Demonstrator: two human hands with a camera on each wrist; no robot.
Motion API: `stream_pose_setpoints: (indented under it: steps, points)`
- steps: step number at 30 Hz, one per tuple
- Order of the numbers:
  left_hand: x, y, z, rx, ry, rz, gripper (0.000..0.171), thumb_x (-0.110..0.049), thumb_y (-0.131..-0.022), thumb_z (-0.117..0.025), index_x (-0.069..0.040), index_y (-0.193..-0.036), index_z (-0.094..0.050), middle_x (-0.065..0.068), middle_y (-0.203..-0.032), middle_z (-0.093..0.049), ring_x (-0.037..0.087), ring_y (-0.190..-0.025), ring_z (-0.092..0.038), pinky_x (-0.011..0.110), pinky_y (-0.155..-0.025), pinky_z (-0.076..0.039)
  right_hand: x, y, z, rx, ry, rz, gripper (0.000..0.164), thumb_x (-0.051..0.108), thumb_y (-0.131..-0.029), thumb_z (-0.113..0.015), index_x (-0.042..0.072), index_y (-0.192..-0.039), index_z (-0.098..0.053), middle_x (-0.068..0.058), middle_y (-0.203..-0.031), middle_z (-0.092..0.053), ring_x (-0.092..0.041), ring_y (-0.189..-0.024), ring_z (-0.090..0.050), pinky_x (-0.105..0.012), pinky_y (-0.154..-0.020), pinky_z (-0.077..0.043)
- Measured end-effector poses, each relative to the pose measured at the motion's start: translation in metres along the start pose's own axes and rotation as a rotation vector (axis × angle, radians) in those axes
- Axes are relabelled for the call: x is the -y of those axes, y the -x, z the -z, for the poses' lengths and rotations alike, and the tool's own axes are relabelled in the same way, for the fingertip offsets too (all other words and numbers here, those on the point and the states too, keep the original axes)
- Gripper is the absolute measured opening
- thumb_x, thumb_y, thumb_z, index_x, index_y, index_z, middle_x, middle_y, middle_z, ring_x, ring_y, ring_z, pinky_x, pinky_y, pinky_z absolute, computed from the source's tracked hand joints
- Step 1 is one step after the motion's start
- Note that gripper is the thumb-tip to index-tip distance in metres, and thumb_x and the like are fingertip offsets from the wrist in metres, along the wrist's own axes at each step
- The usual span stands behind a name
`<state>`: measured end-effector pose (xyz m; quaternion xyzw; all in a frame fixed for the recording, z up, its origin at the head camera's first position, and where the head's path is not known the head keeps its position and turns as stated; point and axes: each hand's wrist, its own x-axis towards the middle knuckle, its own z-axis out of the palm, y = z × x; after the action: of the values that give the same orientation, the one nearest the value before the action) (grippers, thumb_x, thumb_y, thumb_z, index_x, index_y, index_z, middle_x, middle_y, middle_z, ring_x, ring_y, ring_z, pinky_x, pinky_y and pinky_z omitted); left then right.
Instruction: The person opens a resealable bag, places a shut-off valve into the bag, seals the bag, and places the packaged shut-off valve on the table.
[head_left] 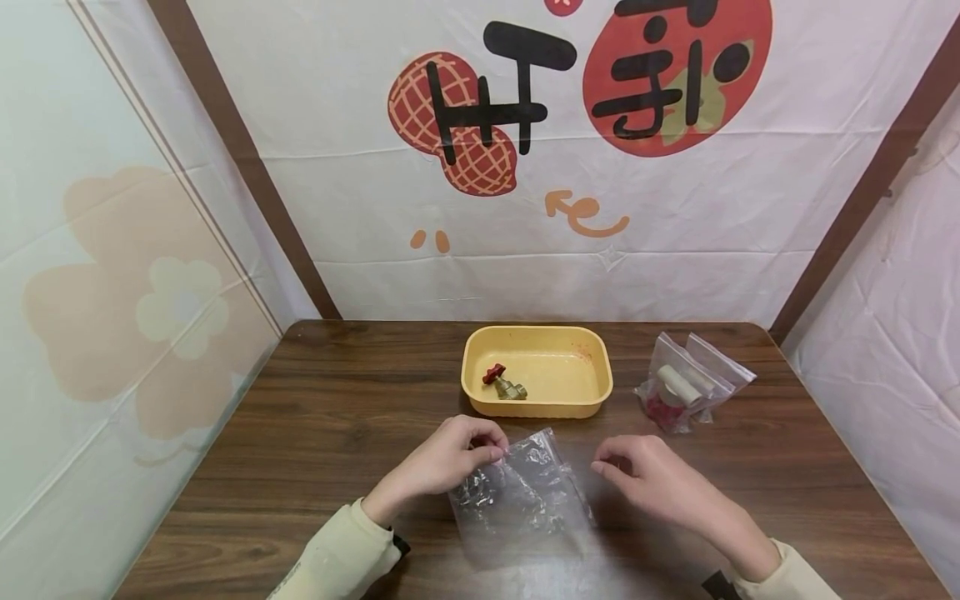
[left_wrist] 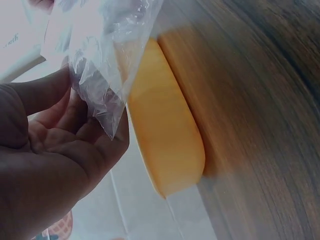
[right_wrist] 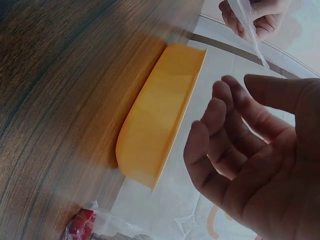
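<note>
Pinching the clear bag (head_left: 517, 512) with only my left hand (head_left: 457, 454), right hand (head_left: 656, 479) loose and empty, risks it sagging.

So the table (head_left: 322, 433) is dark wood-grain. Using its middle as the dial, a yellow tray (head_left: 537, 411) sits at 12 o'clock, with a brassy valve (head_left: 512, 389) lying in it around the tray's 8, red handwheel (head_left: 493, 374) and all, plus some reddish marks (head_left: 582, 352) near its 2. Filled clear bags (head_left: 693, 383) bunch up at the table's 2, pale cylinder (head_left: 678, 385) and red stuff (head_left: 663, 410) inside. On the head view's dial: printed red peanuts (head_left: 471, 158) at 12, red circle (head_left: 680, 67) with black characters past 1, peach flower (head_left: 90, 333) at 9.
</note>
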<state>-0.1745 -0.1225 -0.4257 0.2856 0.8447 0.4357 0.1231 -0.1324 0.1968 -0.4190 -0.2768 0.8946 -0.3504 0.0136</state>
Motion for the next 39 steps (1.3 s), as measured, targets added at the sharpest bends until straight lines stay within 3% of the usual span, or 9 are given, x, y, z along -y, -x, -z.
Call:
stream_pose_setpoints:
  steps: [7, 23, 28, 35, 39]
  points:
    - [-0.002, -0.002, 0.001, 0.000, 0.027, -0.020, 0.012, 0.000, -0.099, -0.068, -0.010, -0.095, -0.074, -0.006, -0.081, -0.067, 0.009, -0.075, -0.062, 0.026, -0.070, -0.052, 0.001, 0.003, -0.001, 0.126, -0.044, 0.113, 0.012, 0.015, -0.103, -0.068, 0.021, -0.093, -0.072, 0.016, -0.083, -0.065, -0.001, -0.077, -0.059, -0.032, -0.070, -0.055]
    - [-0.010, -0.003, 0.004, 0.048, 0.120, -0.035, 0.012, -0.001, -0.101, -0.066, -0.010, -0.099, -0.074, -0.004, -0.086, -0.069, 0.011, -0.081, -0.064, 0.026, -0.073, -0.053, 0.004, 0.007, 0.003, 0.085, -0.133, 0.102, 0.015, 0.021, -0.108, -0.063, 0.028, -0.096, -0.070, 0.016, -0.079, -0.061, -0.002, -0.071, -0.057, -0.026, -0.063, -0.052]
    - [-0.012, -0.004, 0.004, 0.063, 0.144, -0.038, 0.012, 0.000, -0.101, -0.066, -0.009, -0.100, -0.074, -0.005, -0.086, -0.069, 0.011, -0.082, -0.064, 0.026, -0.074, -0.052, 0.007, 0.008, 0.005, 0.109, -0.177, 0.099, 0.023, 0.026, -0.111, -0.058, 0.028, -0.090, -0.068, 0.014, -0.072, -0.055, -0.001, -0.067, -0.053, -0.027, -0.059, -0.050]
    - [-0.013, -0.004, 0.006, 0.075, 0.171, -0.050, 0.012, 0.001, -0.101, -0.065, -0.008, -0.100, -0.074, -0.003, -0.087, -0.069, 0.012, -0.082, -0.063, 0.025, -0.073, -0.052, 0.011, 0.009, 0.009, 0.146, -0.290, 0.098, 0.033, 0.020, -0.114, -0.049, 0.021, -0.085, -0.066, 0.003, -0.073, -0.061, -0.010, -0.069, -0.059, -0.028, -0.064, -0.052]
    - [-0.013, -0.004, 0.005, 0.078, 0.183, -0.049, 0.012, 0.001, -0.101, -0.065, -0.007, -0.100, -0.074, -0.002, -0.087, -0.069, 0.012, -0.082, -0.064, 0.025, -0.073, -0.052, 0.013, 0.008, 0.010, 0.174, -0.331, 0.107, 0.029, 0.019, -0.112, -0.053, 0.020, -0.087, -0.067, 0.008, -0.071, -0.056, -0.005, -0.068, -0.055, -0.025, -0.060, -0.049]
